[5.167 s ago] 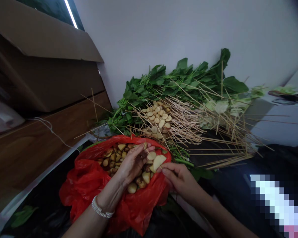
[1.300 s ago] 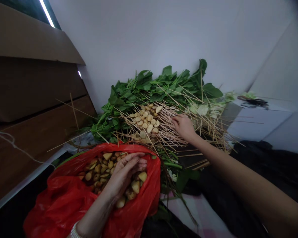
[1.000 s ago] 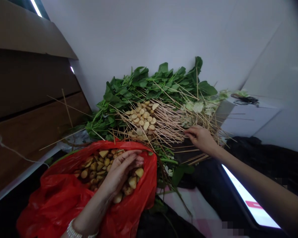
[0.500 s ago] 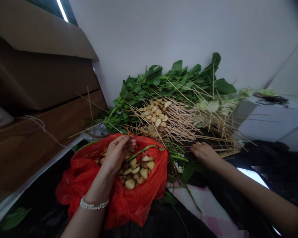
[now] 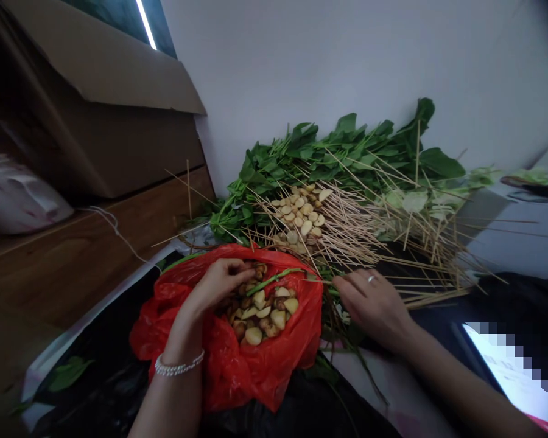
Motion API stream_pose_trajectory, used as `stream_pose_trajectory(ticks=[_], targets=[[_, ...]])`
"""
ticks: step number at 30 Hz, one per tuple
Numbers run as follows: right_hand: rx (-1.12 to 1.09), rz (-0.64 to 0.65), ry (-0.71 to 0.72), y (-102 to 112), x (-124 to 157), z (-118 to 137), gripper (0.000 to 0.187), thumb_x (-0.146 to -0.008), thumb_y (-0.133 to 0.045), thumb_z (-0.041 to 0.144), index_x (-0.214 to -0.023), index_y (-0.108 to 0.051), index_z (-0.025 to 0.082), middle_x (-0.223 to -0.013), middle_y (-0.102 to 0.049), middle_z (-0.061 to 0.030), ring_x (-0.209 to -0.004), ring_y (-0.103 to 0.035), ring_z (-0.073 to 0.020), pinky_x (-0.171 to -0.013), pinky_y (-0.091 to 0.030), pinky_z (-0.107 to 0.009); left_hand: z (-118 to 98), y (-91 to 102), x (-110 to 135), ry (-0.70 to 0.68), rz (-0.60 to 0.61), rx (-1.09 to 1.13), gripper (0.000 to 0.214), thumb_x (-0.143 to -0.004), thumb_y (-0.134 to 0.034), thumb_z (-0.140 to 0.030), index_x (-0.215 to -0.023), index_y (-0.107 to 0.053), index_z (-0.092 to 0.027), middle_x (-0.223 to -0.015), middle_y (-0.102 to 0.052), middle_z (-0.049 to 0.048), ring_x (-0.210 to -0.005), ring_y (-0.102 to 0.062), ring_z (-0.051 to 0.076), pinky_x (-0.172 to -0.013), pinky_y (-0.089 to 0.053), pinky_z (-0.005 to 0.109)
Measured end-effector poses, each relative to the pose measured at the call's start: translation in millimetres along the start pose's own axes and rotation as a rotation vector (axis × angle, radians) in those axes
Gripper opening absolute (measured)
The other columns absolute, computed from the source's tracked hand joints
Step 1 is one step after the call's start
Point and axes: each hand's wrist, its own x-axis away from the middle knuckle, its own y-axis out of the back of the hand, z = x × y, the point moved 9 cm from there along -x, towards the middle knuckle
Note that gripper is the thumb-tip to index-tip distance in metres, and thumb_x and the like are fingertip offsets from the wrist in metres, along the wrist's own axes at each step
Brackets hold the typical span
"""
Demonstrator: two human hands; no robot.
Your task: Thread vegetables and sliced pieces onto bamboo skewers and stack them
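Observation:
A red plastic bag [image 5: 296, 340] lies spread open, holding cut potato pieces [image 5: 265, 319] and a green stem [image 5: 274, 280]. Inside its far left part, my left hand [image 5: 223, 283] has its fingers drawn together at a brown-skinned potato piece [image 5: 259, 269]; the fingertips are partly hidden. My right hand [image 5: 372, 304], with a ring on it, pinches a thin bamboo skewer [image 5: 317, 280] whose free end points left over the bag's right rim. Behind the bag lie potato slices threaded on skewers [image 5: 305, 213], their bare sticks [image 5: 351, 228] pointing right.
Leafy greens [image 5: 342, 143] are heaped along the wall. Pale lettuce-like leaves [image 5: 415, 201] on skewers lie to the right, above loose skewers [image 5: 432, 298]. A lit phone [image 5: 506, 359] is at lower right. A cardboard box [image 5: 132, 140] and a white jug [image 5: 21, 194] stand left.
My right hand has come up and left from the loose skewers, now with a skewer in it. My left hand has reached lower into the potato pieces. The view has shifted left.

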Motion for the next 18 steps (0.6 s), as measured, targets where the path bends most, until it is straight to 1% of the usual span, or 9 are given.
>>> stream_pose_trajectory(ticks=[2, 3, 5, 7, 9, 11, 13, 15, 18], targets=[[-0.048, -0.093, 0.012, 4, -5, 22, 0.028, -0.091, -0.044, 0.013, -0.113, -0.061, 0.014, -0.078, -0.063, -0.0066, -0.073, -0.053, -0.0180, -0.069, -0.038, -0.031, -2, -18.9, 2, -0.040, 0.179, -0.015, 0.022, -0.068, -0.072, -0.040, -0.067, -0.071, -0.018, -0.065, -0.065, 0.0009, -0.061, -0.056, 0.016, -0.057, -0.039, 0.024], [-0.057, -0.125, -0.004, 4, -6, 28, 0.030, -0.091, -0.044, 0.011, -0.116, -0.060, 0.014, -0.077, -0.063, -0.0060, -0.070, -0.053, -0.0168, -0.065, -0.037, -0.029, -3, -24.9, 4, -0.054, 0.234, -0.043, 0.021, -0.066, -0.074, -0.039, -0.070, -0.072, -0.018, -0.068, -0.066, 0.0014, -0.063, -0.057, 0.017, -0.059, -0.040, 0.024], [-0.065, -0.156, -0.040, -1, -4, 35, 0.033, -0.090, -0.045, 0.012, -0.120, -0.059, 0.015, -0.074, -0.062, -0.0049, -0.066, -0.052, -0.0153, -0.060, -0.036, -0.029, -3, -32.2, 6, -0.078, 0.289, -0.124, 0.023, -0.061, -0.077, -0.037, -0.076, -0.074, -0.020, -0.075, -0.068, 0.0021, -0.068, -0.058, 0.018, -0.062, -0.041, 0.025], [-0.080, -0.153, -0.057, -7, 0, 36, 0.036, -0.089, -0.046, 0.013, -0.123, -0.058, 0.015, -0.075, -0.063, -0.0049, -0.065, -0.053, -0.0151, -0.058, -0.036, -0.029, -4, -35.2, 7, -0.101, 0.287, -0.198, 0.027, -0.057, -0.079, -0.035, -0.080, -0.075, -0.022, -0.080, -0.069, 0.0025, -0.074, -0.059, 0.020, -0.065, -0.041, 0.025], [-0.102, -0.153, -0.067, -11, 5, 35, 0.037, -0.088, -0.047, 0.012, -0.123, -0.058, 0.015, -0.077, -0.064, -0.0054, -0.066, -0.054, -0.0154, -0.058, -0.036, -0.029, -6, -36.5, 7, -0.116, 0.253, -0.262, 0.028, -0.055, -0.080, -0.035, -0.080, -0.075, -0.024, -0.082, -0.068, 0.0030, -0.077, -0.058, 0.022, -0.067, -0.040, 0.027], [-0.115, -0.163, -0.088, -13, 9, 32, 0.037, -0.088, -0.047, 0.009, -0.122, -0.058, 0.015, -0.078, -0.065, -0.0055, -0.066, -0.055, -0.0153, -0.058, -0.037, -0.028, -7, -38.1, 7, -0.116, 0.223, -0.316, 0.024, -0.055, -0.080, -0.035, -0.076, -0.075, -0.025, -0.080, -0.067, 0.0034, -0.078, -0.058, 0.023, -0.067, -0.040, 0.027], [-0.120, -0.168, -0.108, -13, 12, 29, 0.036, -0.088, -0.047, 0.008, -0.121, -0.060, 0.015, -0.077, -0.065, -0.0051, -0.065, -0.055, -0.0150, -0.058, -0.038, -0.028, -9, -40.6, 7, -0.122, 0.220, -0.327, 0.017, -0.060, -0.077, -0.035, -0.074, -0.075, -0.025, -0.078, -0.068, 0.0036, -0.076, -0.058, 0.023, -0.067, -0.040, 0.028], [-0.129, -0.163, -0.106, -14, 13, 30, 0.034, -0.089, -0.046, 0.008, -0.119, -0.061, 0.014, -0.076, -0.064, -0.0052, -0.065, -0.056, -0.0153, -0.059, -0.039, -0.028, -14, -42.1, 6, -0.138, 0.230, -0.269, 0.013, -0.068, -0.072, -0.034, -0.075, -0.075, -0.024, -0.078, -0.069, 0.0037, -0.075, -0.059, 0.022, -0.069, -0.041, 0.028], [-0.139, -0.151, -0.102, -15, 14, 32, 0.031, -0.091, -0.045, 0.011, -0.117, -0.062, 0.013, -0.076, -0.065, -0.0058, -0.067, -0.056, -0.0161, -0.061, -0.040, -0.028, -24, -40.1, 6, -0.141, 0.208, -0.075, 0.018, -0.078, -0.065, -0.036, -0.081, -0.074, -0.022, -0.083, -0.069, 0.0046, -0.078, -0.060, 0.020, -0.073, -0.043, 0.028]])
